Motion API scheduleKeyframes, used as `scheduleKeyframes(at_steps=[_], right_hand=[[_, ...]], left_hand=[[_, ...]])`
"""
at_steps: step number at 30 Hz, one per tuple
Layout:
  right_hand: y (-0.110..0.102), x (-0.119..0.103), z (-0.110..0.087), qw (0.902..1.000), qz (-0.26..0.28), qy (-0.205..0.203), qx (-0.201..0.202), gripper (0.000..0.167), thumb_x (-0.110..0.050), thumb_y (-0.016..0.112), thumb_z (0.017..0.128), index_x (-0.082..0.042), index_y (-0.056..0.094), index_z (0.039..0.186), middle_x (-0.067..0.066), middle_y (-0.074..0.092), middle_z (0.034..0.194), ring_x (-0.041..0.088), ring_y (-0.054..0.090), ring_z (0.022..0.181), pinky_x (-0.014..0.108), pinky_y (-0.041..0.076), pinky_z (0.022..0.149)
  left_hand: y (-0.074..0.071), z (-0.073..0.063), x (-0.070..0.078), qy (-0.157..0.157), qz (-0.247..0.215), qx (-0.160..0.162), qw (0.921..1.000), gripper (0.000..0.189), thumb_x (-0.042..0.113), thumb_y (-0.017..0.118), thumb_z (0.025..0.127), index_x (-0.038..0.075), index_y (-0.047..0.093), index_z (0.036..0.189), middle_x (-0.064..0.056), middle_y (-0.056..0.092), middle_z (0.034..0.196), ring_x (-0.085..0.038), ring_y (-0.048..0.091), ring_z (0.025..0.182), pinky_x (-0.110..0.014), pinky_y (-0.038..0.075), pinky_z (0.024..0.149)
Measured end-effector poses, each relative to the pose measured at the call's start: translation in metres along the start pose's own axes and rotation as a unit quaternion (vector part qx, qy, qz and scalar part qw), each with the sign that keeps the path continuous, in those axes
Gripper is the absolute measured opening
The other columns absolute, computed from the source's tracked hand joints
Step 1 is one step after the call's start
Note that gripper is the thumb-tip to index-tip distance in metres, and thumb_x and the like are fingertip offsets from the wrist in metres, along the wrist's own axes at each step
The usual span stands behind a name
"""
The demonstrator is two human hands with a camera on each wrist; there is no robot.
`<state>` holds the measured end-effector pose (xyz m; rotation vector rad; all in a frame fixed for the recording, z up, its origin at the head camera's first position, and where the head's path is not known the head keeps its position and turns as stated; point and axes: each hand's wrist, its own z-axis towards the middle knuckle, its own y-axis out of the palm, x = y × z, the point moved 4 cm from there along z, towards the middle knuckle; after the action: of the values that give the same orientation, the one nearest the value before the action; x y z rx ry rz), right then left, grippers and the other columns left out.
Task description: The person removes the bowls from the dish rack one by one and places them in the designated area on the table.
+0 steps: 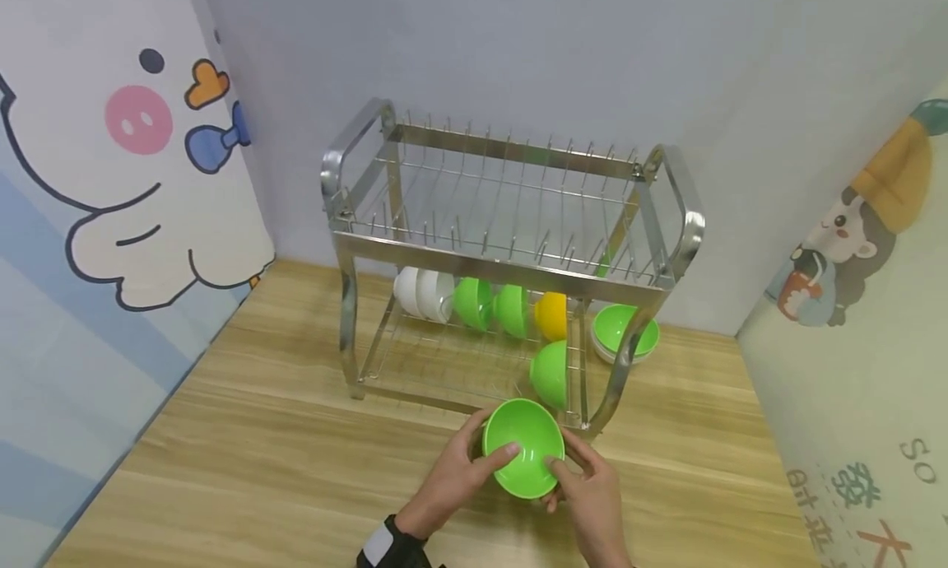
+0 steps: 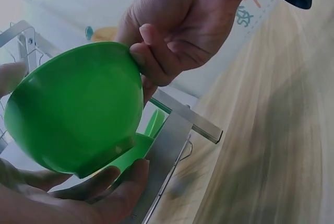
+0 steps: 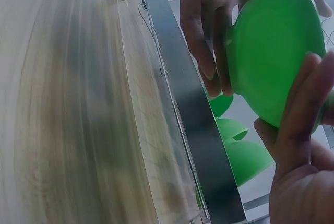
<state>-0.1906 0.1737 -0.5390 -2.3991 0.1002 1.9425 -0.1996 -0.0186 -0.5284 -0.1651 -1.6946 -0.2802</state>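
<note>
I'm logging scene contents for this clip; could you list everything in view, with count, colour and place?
Held bowl: one, green, between both hands
Dish rack: one, silver, on the table
White bowls: two, lower tier, back left
Back green bowls: two, lower tier, beside the white ones
Yellow bowl: one, lower tier, back right
Front green bowl: one, lower tier, front right
Bowl stack: one, green over white, right of the rack; exact number unclear
Table: one, wood-coloured, beneath everything
Cartoon figures: two, multicoloured, side walls
Wrist devices: two, black, one per wrist
Left hand: one, bowl's left
Right hand: one, bowl's right
</note>
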Motion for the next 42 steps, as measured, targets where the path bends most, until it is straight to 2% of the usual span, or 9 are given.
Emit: scheduleKeyframes(at_steps=[3,6,14,19,22,24,29,35,42], right_hand=[[-0.005,-0.002,0.000,1.0000,-0.002,-0.002,0.005,0.058,0.005,0.068,0.092,-0.001,0.056,0.148,0.028,0.058,0.149,0.011,0.061,0.051,0.022,0.056,0.047],[-0.011,-0.004,-0.001,0.9999,-0.003,-0.004,0.016,0.057,0.005,0.067,0.092,-0.001,0.056,0.148,0.028,0.058,0.149,0.011,0.061,0.050,0.023,0.056,0.046],[-0.037,-0.012,0.002,0.9985,-0.003,-0.009,0.055,0.055,0.006,0.067,0.094,-0.001,0.057,0.147,0.027,0.060,0.147,0.011,0.061,0.050,0.022,0.055,0.046],[-0.051,-0.017,0.003,0.9975,0.004,-0.005,0.071,0.054,0.005,0.067,0.094,-0.001,0.056,0.147,0.001,0.074,0.128,0.011,0.063,0.052,0.020,0.054,0.046],[-0.058,-0.019,0.002,0.9973,0.011,-0.005,0.073,0.055,0.005,0.065,0.095,0.002,0.053,0.148,-0.018,0.073,0.114,0.010,0.064,0.054,0.019,0.053,0.046],[-0.063,-0.020,0.002,0.9970,0.011,-0.006,0.076,0.053,0.006,0.064,0.096,0.003,0.053,0.148,-0.022,0.072,0.111,0.010,0.064,0.055,0.018,0.052,0.045],[-0.078,-0.026,0.004,0.9948,0.016,-0.010,0.100,0.047,0.006,0.062,0.097,-0.004,0.057,0.143,-0.020,0.073,0.111,0.009,0.063,0.053,0.017,0.052,0.045],[-0.100,-0.032,0.006,0.9895,0.040,-0.015,0.138,0.036,0.005,0.062,0.098,-0.021,0.067,0.123,-0.017,0.075,0.110,0.008,0.061,0.054,0.017,0.052,0.045],[-0.122,-0.044,0.006,0.9822,0.074,-0.034,0.169,0.034,0.005,0.061,0.100,-0.021,0.071,0.119,-0.016,0.077,0.111,0.008,0.061,0.061,0.017,0.051,0.044]], left_hand=[[0.000,0.003,0.003,0.016,0.012,0.003,0.9998,0.071,0.038,0.068,0.101,0.011,0.038,0.160,-0.026,0.053,0.155,-0.042,0.059,0.135,-0.051,0.056,0.108],[0.000,0.008,0.007,0.028,0.022,0.004,0.9993,0.071,0.039,0.067,0.102,0.010,0.038,0.160,-0.028,0.052,0.155,-0.048,0.055,0.139,-0.060,0.052,0.112],[0.000,0.022,0.016,0.052,0.026,0.017,0.9982,0.067,0.038,0.063,0.105,0.012,0.037,0.161,-0.024,0.053,0.155,-0.044,0.053,0.143,-0.059,0.049,0.116],[-0.002,0.032,0.018,0.071,0.043,0.056,0.9950,0.069,0.041,0.066,0.103,0.012,0.040,0.159,-0.020,0.053,0.156,-0.038,0.055,0.141,-0.057,0.048,0.117],[-0.003,0.037,0.020,0.083,0.039,0.073,0.9931,0.069,0.040,0.069,0.102,0.011,0.041,0.158,-0.018,0.054,0.155,-0.036,0.056,0.140,-0.056,0.048,0.118],[-0.004,0.040,0.020,0.089,0.035,0.085,0.9918,0.069,0.039,0.071,0.100,0.012,0.043,0.158,-0.016,0.054,0.154,-0.035,0.057,0.139,-0.054,0.049,0.117],[-0.005,0.048,0.023,0.095,0.035,0.102,0.9897,0.070,0.039,0.075,0.097,0.018,0.045,0.157,-0.016,0.052,0.157,-0.036,0.056,0.140,-0.052,0.051,0.116],[-0.003,0.060,0.023,0.082,0.059,0.092,0.9907,0.078,0.045,0.077,0.095,0.018,0.042,0.159,-0.018,0.047,0.161,-0.040,0.055,0.141,-0.057,0.052,0.114],[0.000,0.070,0.019,0.070,0.066,0.089,0.9913,0.084,0.046,0.079,0.092,0.016,0.040,0.160,-0.020,0.043,0.164,-0.049,0.053,0.141,-0.060,0.055,0.108]])
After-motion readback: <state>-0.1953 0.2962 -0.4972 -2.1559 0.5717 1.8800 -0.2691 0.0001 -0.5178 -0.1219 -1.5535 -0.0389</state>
